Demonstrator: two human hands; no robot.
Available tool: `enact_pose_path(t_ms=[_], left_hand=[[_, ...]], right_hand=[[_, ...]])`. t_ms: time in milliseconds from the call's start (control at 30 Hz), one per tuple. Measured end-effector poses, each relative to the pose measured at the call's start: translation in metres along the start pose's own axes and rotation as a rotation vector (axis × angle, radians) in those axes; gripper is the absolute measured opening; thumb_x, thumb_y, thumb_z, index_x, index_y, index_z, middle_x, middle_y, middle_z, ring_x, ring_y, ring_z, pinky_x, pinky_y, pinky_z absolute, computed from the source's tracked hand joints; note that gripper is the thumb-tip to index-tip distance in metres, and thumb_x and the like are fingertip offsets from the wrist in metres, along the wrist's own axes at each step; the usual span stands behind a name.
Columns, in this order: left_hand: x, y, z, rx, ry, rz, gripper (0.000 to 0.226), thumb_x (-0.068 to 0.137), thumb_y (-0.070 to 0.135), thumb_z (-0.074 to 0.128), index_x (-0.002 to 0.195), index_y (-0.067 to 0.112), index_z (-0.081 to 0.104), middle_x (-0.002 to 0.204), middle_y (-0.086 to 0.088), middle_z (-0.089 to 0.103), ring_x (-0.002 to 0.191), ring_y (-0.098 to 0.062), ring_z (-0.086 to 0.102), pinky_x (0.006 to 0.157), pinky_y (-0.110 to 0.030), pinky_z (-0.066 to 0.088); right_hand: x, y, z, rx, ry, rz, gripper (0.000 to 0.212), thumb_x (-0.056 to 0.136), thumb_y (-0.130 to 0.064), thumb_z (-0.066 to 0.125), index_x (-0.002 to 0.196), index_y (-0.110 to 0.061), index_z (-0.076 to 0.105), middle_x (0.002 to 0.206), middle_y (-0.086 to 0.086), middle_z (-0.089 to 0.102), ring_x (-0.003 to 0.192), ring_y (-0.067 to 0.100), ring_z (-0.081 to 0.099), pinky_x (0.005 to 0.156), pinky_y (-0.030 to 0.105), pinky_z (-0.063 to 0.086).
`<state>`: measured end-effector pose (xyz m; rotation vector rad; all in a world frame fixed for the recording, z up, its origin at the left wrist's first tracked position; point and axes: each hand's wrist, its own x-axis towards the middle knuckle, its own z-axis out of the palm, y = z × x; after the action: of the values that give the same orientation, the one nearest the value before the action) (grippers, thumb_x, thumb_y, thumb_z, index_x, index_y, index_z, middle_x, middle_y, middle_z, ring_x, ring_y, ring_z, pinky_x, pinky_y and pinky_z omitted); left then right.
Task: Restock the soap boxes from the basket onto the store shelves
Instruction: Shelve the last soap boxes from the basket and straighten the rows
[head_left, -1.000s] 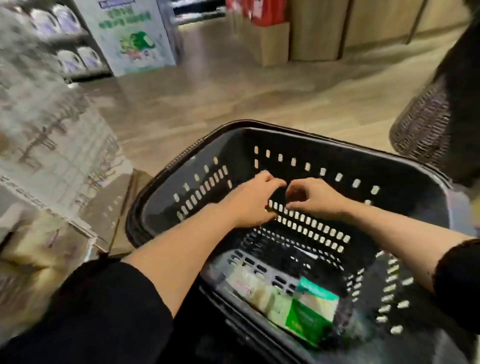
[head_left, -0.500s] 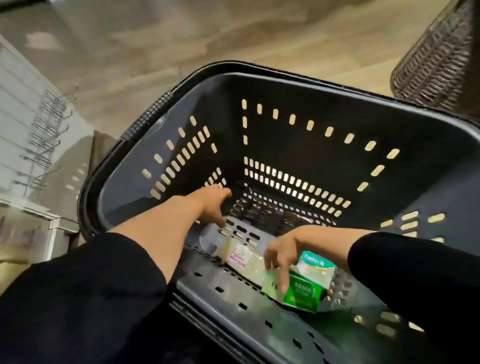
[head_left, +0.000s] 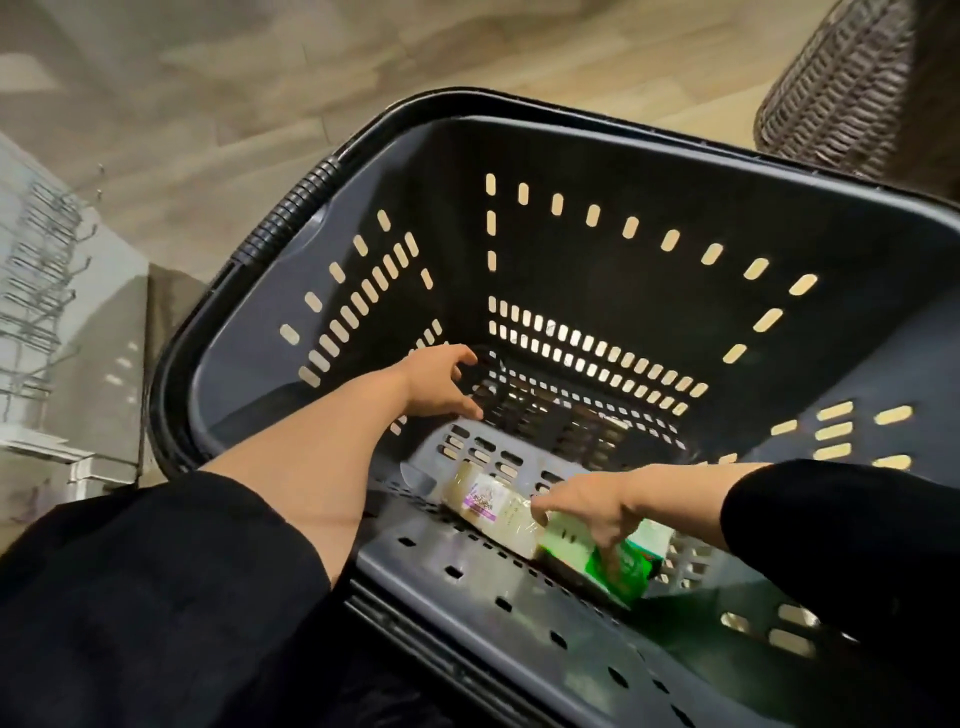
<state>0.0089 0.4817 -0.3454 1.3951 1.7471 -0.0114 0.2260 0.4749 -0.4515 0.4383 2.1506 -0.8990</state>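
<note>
A deep black plastic basket (head_left: 571, 150) with slotted walls fills the view. At its near bottom lie a cream soap box with a purple label (head_left: 488, 504) and a green soap box (head_left: 613, 566), side by side. My right hand (head_left: 587, 506) reaches down onto the green box, fingers curled over its top and thumb at its side. My left hand (head_left: 441, 382) hovers inside the basket near the left wall, fingers loosely bent, holding nothing.
A dark wicker basket (head_left: 841, 88) stands on the wooden floor at the upper right. A shelf unit with wire racks (head_left: 47, 291) sits at the left edge, blurred.
Both hands have gone down from the basket's middle to its bottom. My right hand has reached the green box and closed round it; my left hand stays low at the left wall.
</note>
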Motion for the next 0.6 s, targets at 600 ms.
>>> enact_pose_path(t_ms=[600], left_hand=[[-0.008, 0.036, 0.01, -0.253, -0.083, 0.244, 0.054, 0.073, 0.003, 0.079, 0.107, 0.03, 0.048, 0.1, 0.01, 0.059, 0.087, 0.006, 0.064, 0.072, -0.011, 0.052]], right_hand=[[-0.073, 0.005, -0.092, 1.427, 0.716, -0.205, 0.059, 0.072, 0.012, 0.069, 0.126, -0.005, 0.052, 0.118, 0.011, 0.063, 0.106, 0.022, 0.065, 0.069, 0.024, 0.055]])
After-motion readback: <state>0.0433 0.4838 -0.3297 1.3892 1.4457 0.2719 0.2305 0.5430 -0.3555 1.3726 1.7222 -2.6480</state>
